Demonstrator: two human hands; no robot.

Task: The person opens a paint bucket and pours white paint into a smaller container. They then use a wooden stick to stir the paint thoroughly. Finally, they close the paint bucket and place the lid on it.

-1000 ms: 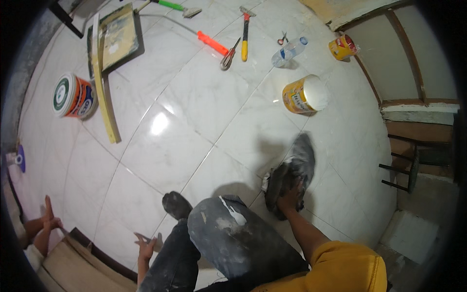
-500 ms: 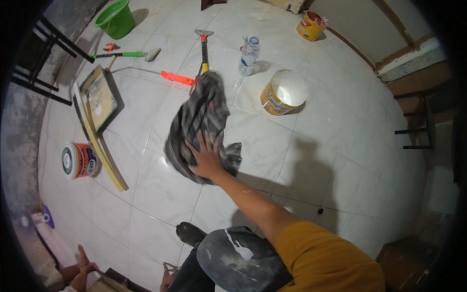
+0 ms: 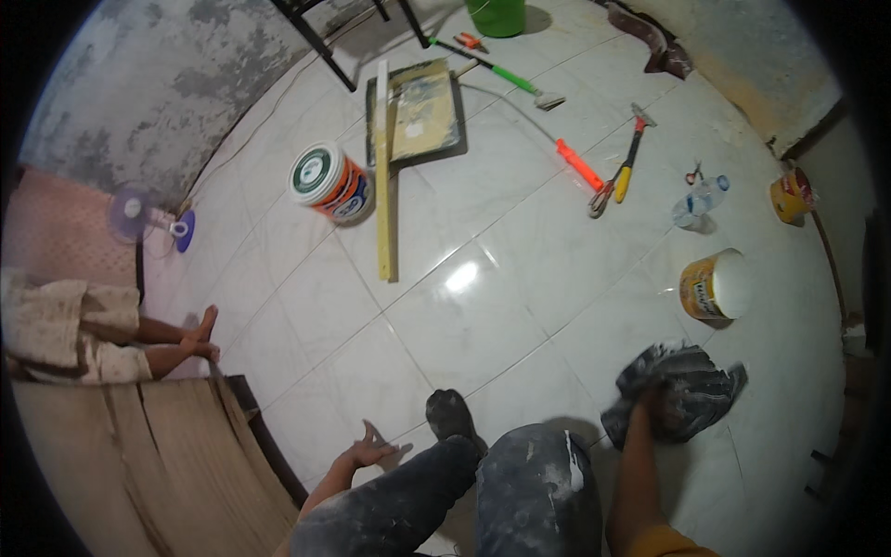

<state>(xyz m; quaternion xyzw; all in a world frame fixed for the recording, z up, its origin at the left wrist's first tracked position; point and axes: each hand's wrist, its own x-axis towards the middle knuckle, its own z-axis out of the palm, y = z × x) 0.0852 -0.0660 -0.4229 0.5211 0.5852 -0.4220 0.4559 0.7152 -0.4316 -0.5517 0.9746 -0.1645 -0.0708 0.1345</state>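
Note:
My right hand (image 3: 661, 401) is on a dark grey striped cloth (image 3: 710, 390) on the tiled floor at the lower right. Its fingers are dark and smeared by motion, so their grip does not show. The cloth lies bunched around it, right of my knee. On the left, beside my shin, my left hand (image 3: 369, 451) is low over the floor, fingers stretched out and nothing in them. Beyond the cloth stands a yellow tub (image 3: 701, 288) with a white inside.
A plastic bottle (image 3: 701, 201), scrapers (image 3: 629, 158) and an orange-handled tool (image 3: 580, 165) lie farther off. Left of them are a paint tray (image 3: 422, 111), a yellow straightedge (image 3: 383, 223) and a paint bucket (image 3: 329, 181). Another person's legs (image 3: 172, 343) stretch out at left.
The view has swung left. My right hand and the cloth have come from beside the scraper toward me and to the right, past the yellow tub's near side. My left hand now shows more fully.

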